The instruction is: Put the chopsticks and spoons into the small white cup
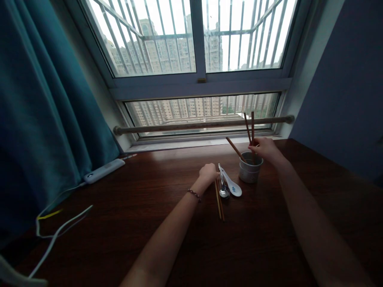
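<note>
Upright chopsticks (250, 127) in the cup (250, 172) are pinched by the right hand (265, 149). The left hand (208, 173) is curled, hold unclear, at the far end of the flat pair (219, 201).

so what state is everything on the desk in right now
right hand: closed on two upright chopsticks standing in the cup
cup: upright, third chopstick leaning inside
left hand: curled, at the top ends of the flat chopsticks
metal spoon: lying flat
white spoon: lying flat
window: shut
curtain: pulled aside

A teal curtain (44, 99) hangs beside the barred window (197, 40). A white power strip (104, 170) and cables (60, 230) lie on the table (263, 239).
</note>
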{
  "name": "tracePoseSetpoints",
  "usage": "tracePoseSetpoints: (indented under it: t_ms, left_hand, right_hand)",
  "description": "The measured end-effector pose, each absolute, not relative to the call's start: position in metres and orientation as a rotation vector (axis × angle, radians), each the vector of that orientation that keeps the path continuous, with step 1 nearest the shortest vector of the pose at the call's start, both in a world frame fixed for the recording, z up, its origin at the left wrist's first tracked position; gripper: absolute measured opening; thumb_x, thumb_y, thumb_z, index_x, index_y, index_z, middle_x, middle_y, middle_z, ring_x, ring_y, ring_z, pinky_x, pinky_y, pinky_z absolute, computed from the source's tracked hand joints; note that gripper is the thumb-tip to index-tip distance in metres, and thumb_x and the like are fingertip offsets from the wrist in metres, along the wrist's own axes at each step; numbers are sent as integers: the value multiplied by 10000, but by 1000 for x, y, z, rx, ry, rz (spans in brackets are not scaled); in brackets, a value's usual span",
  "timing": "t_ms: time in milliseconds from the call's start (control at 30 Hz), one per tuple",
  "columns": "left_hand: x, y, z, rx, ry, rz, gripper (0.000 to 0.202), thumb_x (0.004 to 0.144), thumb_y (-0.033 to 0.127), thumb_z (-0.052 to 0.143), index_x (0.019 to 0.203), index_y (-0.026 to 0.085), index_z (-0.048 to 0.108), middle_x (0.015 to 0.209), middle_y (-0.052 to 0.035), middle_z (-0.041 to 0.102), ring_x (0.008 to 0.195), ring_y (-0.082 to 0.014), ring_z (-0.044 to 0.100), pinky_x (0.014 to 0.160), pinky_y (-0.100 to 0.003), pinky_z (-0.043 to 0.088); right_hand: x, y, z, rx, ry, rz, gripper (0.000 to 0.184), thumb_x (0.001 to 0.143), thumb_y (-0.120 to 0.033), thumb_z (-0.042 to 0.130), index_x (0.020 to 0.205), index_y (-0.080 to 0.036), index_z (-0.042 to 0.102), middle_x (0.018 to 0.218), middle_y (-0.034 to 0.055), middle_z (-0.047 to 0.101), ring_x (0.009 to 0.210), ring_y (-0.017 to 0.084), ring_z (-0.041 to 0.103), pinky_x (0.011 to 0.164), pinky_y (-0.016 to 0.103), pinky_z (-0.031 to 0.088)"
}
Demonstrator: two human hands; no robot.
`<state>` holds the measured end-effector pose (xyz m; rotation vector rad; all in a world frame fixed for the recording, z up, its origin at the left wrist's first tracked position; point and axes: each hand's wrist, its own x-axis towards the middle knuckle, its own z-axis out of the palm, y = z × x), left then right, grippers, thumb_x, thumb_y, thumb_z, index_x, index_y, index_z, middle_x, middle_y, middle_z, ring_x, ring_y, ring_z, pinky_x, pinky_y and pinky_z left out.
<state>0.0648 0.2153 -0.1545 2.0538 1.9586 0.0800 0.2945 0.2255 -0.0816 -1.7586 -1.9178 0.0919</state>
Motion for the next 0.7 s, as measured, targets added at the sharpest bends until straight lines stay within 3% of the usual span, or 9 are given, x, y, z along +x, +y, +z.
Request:
tracePoseSetpoints:
  t_ms: [267,467,633,700]
  left_hand:
    - [69,213,-164,2005,1978,110,316,823,356,520,1011,105,555,1008,-98,578,943,-178,558,818,-367,461]
    - [66,216,-164,1912,1947,183,236,778,289,584,923,103,571,938,-76,583,897,-168,560,791,-355,469]
    - [52,218,-143,1777,1796,330,160,693,207,643,743,72,572,687,-39,582,638,-117,565,598,-264,485]
    - [40,215,-120,1722,1704,470,155,685,204,624,670,61,569,594,-40,563,528,-102,533,497,-227,453]
  right_hand:
    - [289,235,-97,-1856,-1958,223,190,718,-272,581,823,-134,659,766,33,613,612,72,532,551,157,354]
    - [288,230,-89,-1856,-1911,269,191,706,-277,591,822,-141,656,773,28,618,623,86,550,543,166,377]
    - [271,198,-57,-1830,-1922,94,167,709,-270,589,778,-139,667,731,36,613,623,94,557,554,185,373]
    - [258,183,-48,-1824,-1982,225,150,725,-234,566,767,-130,665,693,36,608,572,82,549,523,177,371]
